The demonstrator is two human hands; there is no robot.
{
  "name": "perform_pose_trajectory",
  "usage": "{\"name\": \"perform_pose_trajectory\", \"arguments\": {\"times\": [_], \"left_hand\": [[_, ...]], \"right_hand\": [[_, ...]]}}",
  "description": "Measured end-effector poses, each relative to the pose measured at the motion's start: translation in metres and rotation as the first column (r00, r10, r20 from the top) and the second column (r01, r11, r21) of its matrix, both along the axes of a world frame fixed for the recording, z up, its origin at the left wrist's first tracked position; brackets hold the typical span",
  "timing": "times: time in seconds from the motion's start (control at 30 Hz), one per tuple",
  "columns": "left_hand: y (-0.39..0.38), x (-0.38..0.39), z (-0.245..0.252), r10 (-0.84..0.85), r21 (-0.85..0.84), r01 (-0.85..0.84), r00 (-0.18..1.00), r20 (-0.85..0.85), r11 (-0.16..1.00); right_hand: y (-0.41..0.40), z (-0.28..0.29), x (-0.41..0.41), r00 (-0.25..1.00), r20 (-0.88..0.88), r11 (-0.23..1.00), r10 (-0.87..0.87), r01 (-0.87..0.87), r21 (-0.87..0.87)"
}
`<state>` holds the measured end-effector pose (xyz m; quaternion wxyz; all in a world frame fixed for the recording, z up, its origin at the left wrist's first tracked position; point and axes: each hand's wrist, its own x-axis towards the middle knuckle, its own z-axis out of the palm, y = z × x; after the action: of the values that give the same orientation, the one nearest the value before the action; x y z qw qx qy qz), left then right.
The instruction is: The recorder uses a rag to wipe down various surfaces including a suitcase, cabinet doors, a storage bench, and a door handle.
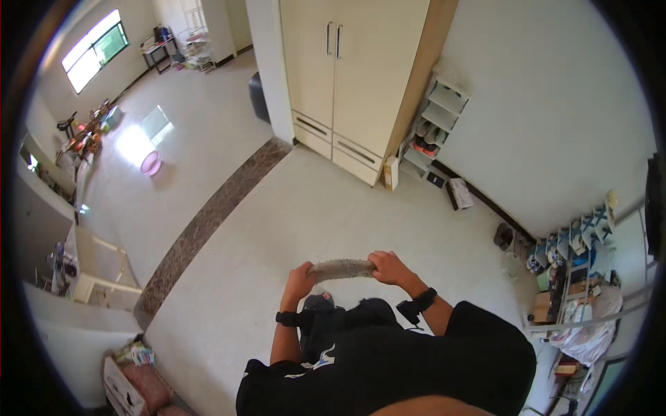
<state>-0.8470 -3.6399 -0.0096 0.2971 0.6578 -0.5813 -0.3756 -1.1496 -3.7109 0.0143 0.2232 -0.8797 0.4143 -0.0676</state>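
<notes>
A grey-brown, shaggy-edged strip of cloth is stretched sideways in front of my body, bowed slightly upward at its middle. Its left end is gripped in my left hand, the right end in my right hand. Whether it is a rag or a mop pad I cannot tell. Both arms reach forward over the pale floor, and a dark band is strapped around each wrist. Below the cloth, part of a foot shows beside my dark clothing.
A cream wardrobe stands ahead, next to a shoe rack and a box. Cluttered shelving lines the right. Across the dark stone strip sits a pink basin. A cream chair is at left.
</notes>
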Motion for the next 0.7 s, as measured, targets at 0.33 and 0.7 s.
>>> {"name": "perform_pose_trajectory", "arguments": {"times": [0.33,0.7], "left_hand": [[-0.353,0.052,0.061,-0.264,-0.163,0.268,0.964,0.043,0.95],[-0.689,0.119,0.163,-0.054,-0.507,0.035,0.998,-0.023,0.861]], "right_hand": [[-0.286,0.067,0.054,0.934,0.09,0.683,-0.345,0.316,-0.658],[-0.594,0.155,0.132,0.757,0.198,0.548,-0.623,0.603,-0.58]]}}
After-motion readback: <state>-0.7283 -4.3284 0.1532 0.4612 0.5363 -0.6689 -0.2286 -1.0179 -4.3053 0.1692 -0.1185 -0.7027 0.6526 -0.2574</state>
